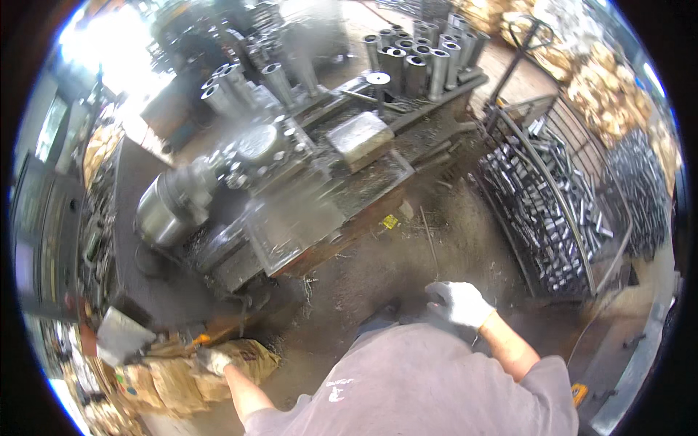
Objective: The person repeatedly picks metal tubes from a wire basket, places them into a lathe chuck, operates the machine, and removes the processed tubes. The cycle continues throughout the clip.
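Observation:
My right hand (pixel 465 304), in a whitish work glove with grey fingertips, hangs in front of my body over the dark floor. Its fingers are loosely bent and apart, and nothing shows in them. My left hand (pixel 214 360), gloved too, reaches out to the left over brown sacks (pixel 173 385). Just beyond its fingers lies a small orange object (pixel 201 339), too blurred to name. The left fingers are too small and smeared to show whether they hold anything. A lathe (pixel 291 225) stands ahead of me, its cylindrical chuck (pixel 174 203) at the left.
Several upright metal tubes (pixel 438 73) stand at the machine's far end, near a metal block (pixel 360 138). On the right, a wire bin (pixel 552 185) holds many short metal pieces, with a hand-truck handle (pixel 531 36) behind it. A yellow scrap (pixel 390 221) lies on the floor.

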`<action>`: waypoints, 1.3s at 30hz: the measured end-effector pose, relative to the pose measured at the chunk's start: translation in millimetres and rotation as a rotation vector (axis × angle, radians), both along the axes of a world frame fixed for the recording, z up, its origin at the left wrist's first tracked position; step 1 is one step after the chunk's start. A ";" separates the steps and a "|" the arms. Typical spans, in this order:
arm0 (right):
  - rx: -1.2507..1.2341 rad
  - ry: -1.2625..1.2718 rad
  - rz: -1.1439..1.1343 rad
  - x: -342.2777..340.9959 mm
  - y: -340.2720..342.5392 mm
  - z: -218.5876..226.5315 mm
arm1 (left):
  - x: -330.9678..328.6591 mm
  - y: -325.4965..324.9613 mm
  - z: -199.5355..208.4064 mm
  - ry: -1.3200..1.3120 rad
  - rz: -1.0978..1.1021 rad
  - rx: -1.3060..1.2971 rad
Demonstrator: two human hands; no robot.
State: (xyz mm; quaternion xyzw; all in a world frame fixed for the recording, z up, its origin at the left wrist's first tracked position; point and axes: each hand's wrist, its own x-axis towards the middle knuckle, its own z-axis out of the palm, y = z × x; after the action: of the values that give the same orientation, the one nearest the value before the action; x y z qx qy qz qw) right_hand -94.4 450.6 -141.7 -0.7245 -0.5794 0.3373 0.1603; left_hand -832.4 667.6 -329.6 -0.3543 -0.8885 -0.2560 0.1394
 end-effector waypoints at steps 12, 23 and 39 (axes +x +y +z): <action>-0.038 0.019 0.007 146.6 21.2 -49.7 | 420.6 47.1 -94.7 -0.921 -0.626 -0.429; 0.415 0.200 -0.511 548.1 -91.3 -134.8 | 1008.1 10.1 -53.4 -0.676 -1.541 -0.843; -0.507 0.276 -0.933 881.1 17.5 -577.0 | 1509.4 38.0 -97.7 0.107 -2.178 -0.472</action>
State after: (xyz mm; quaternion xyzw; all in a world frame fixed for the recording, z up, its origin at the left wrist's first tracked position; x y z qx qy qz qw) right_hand 786.8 468.1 -718.7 -0.8695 -0.0709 0.4514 0.1877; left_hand 677.0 705.7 -427.3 -0.9723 -0.1226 -0.0509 -0.1921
